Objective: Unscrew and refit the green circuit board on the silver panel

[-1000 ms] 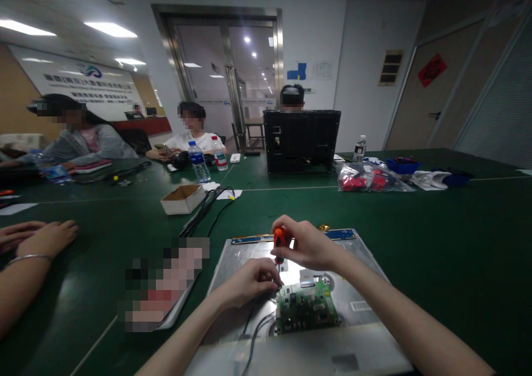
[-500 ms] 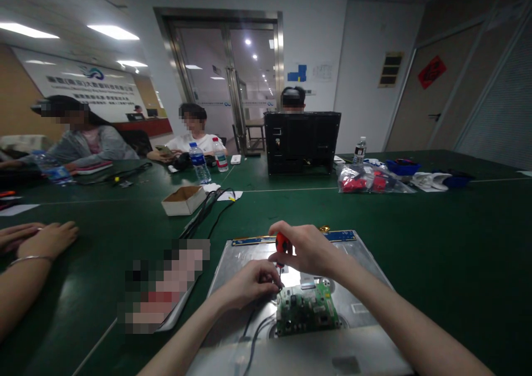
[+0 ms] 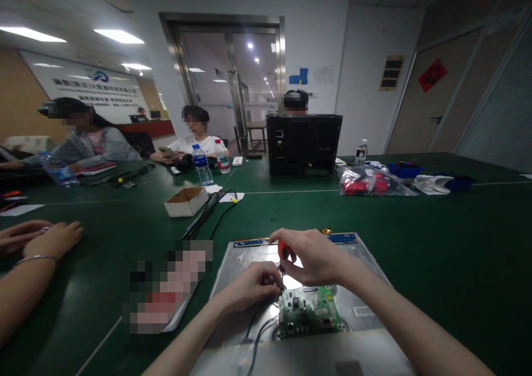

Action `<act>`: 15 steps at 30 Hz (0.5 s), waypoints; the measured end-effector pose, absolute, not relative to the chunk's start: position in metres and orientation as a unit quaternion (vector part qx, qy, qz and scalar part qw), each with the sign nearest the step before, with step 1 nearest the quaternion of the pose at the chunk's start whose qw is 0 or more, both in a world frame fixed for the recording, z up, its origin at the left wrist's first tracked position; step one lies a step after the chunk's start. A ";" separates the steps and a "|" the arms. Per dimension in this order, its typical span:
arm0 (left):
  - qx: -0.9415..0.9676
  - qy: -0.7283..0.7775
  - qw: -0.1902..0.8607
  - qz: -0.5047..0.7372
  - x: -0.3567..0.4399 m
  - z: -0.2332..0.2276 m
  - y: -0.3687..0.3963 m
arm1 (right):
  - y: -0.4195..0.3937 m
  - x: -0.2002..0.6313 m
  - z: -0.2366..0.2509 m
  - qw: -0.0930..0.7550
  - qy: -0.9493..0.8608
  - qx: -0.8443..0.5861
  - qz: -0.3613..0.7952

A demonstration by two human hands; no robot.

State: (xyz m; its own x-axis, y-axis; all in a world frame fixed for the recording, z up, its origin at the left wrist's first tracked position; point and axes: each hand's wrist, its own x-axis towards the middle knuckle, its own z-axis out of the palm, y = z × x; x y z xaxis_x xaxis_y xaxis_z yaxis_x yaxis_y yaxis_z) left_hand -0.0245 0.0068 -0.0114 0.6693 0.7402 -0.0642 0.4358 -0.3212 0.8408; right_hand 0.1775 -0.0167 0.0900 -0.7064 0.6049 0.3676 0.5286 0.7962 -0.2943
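Note:
My right hand [image 3: 310,255] grips a small screwdriver with an orange handle [image 3: 283,249], held upright over the corner of a green circuit board [image 3: 310,311]. My left hand [image 3: 252,285] pinches the screwdriver's thin shaft near its tip, at the board's upper left corner. The board lies on a silver metal panel [image 3: 366,287] flat on the green table. A blue strip [image 3: 341,237] runs along the panel's far edge. Black cables [image 3: 254,331] lead off the board toward me.
A co-worker's forearm and hands [image 3: 39,243] rest on the table at left. Beyond lie a small cardboard box [image 3: 185,201], black cables [image 3: 208,209], water bottles [image 3: 201,164], a black monitor back [image 3: 303,145], and a plastic bag of red parts [image 3: 366,183]. Three other people sit at the far side.
My right hand has dropped lower over the screwdriver, now covering most of the orange handle. The view has tilted slightly; both hands stay at the board's corner.

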 end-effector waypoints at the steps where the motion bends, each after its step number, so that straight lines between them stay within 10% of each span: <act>1: 0.795 0.371 0.450 0.170 -0.025 -0.012 0.007 | -0.017 0.177 0.090 0.226 -0.920 -0.310 0.079; 15: 0.780 0.376 0.466 0.183 -0.022 -0.007 0.004 | -0.015 0.174 0.086 0.229 -0.913 -0.334 0.044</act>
